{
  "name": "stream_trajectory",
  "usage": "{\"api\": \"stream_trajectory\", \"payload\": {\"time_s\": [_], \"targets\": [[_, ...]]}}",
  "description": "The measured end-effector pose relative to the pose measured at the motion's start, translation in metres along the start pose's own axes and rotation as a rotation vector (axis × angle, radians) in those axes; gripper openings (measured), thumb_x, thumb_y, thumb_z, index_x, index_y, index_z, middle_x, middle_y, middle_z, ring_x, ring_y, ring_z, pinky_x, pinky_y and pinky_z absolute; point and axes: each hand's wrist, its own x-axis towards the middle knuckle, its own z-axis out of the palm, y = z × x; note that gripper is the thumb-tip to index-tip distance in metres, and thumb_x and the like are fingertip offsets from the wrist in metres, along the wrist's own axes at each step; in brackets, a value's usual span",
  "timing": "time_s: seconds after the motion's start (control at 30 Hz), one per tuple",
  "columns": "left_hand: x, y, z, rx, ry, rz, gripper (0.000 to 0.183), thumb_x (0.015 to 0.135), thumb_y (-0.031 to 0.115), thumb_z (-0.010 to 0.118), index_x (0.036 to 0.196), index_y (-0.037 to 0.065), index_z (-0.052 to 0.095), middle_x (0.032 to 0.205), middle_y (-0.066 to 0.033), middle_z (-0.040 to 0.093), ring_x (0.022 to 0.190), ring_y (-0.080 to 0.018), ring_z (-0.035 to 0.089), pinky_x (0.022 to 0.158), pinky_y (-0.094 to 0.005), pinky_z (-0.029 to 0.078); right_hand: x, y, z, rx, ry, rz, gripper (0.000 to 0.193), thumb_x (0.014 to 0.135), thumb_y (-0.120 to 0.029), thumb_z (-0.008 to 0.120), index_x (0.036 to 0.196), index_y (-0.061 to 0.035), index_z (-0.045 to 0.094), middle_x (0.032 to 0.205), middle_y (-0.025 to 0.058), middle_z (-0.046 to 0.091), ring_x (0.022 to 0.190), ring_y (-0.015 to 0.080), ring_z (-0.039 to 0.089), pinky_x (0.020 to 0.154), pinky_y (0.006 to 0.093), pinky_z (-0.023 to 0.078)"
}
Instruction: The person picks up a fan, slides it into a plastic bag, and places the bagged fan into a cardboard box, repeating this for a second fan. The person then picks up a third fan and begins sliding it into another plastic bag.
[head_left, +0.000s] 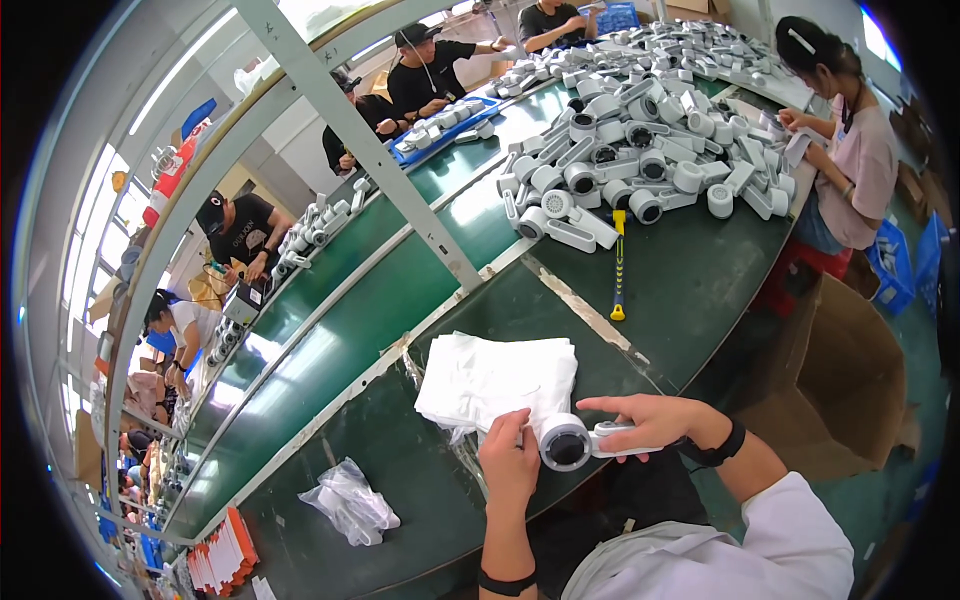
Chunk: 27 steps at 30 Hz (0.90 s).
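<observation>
Between my hands, over the near edge of the green table, is a grey-white hair-dryer-shaped device (pixel 566 446) with a round, dark-centred head and a handle. My right hand (pixel 640 424) grips the handle from the right, its index finger stretched over it. My left hand (pixel 510 452) has its fingers closed at the left side of the head. Just beyond lies a stack of thin white bags or sheets (pixel 492 374). Part of the device's left side is hidden by my fingers.
A large heap of similar devices (pixel 650 140) covers the far table. A yellow-and-black hammer (pixel 619 265) lies before it. A crumpled clear plastic bag (pixel 350 502) and orange-white cards (pixel 222 556) lie left. A cardboard box (pixel 830 380) stands right; co-workers sit around.
</observation>
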Motion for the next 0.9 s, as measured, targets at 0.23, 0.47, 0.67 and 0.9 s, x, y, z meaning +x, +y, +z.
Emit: {"api": "stream_trajectory", "payload": {"time_s": [0.23,0.47,0.67,0.9], "targets": [[-0.009,0.001,-0.007,-0.043,-0.048,0.109,0.04,0.072,-0.005,0.071,0.111,0.002,0.064,0.099,-0.0122,0.066,0.077,-0.0219,0.062,0.07,-0.0306,0.05,0.008,-0.008,-0.003,-0.123,-0.049,0.001,0.085,0.093,-0.035,0.062,0.155,-0.011,0.009,0.084,0.009,0.067,0.059,0.0137,0.061,0.058,0.0271,0.051],[-0.018,-0.004,-0.016,-0.125,-0.044,0.058,0.046,0.071,-0.009,0.069,0.116,0.0,0.061,0.105,-0.0116,0.066,0.092,-0.0203,0.065,0.079,-0.0299,0.052,0.024,-0.021,-0.012,-0.231,-0.095,0.004,0.086,0.093,-0.04,0.059,0.156,-0.0146,0.006,0.085,0.0088,0.066,0.058,0.015,0.061,0.056,0.0278,0.051],[-0.025,-0.012,-0.018,-0.22,-0.005,-0.06,0.04,0.077,-0.008,0.069,0.116,-0.001,0.061,0.098,-0.0083,0.065,0.088,-0.0155,0.062,0.079,-0.0272,0.05,0.035,-0.018,-0.012,-0.081,-0.127,-0.019,0.066,0.094,-0.036,0.06,0.152,-0.0239,0.03,0.092,0.0056,0.064,0.071,0.0118,0.063,0.059,0.0243,0.052],[-0.029,-0.012,-0.008,-0.272,0.11,-0.008,0.033,0.081,-0.007,0.067,0.113,-0.001,0.062,0.094,-0.0055,0.063,0.084,-0.012,0.059,0.077,-0.0252,0.048,0.021,-0.028,-0.001,-0.306,0.108,0.042,0.06,0.092,-0.042,0.061,0.147,-0.0322,0.04,0.073,0.007,0.063,0.062,0.0168,0.062,0.061,0.0302,0.05]]}}
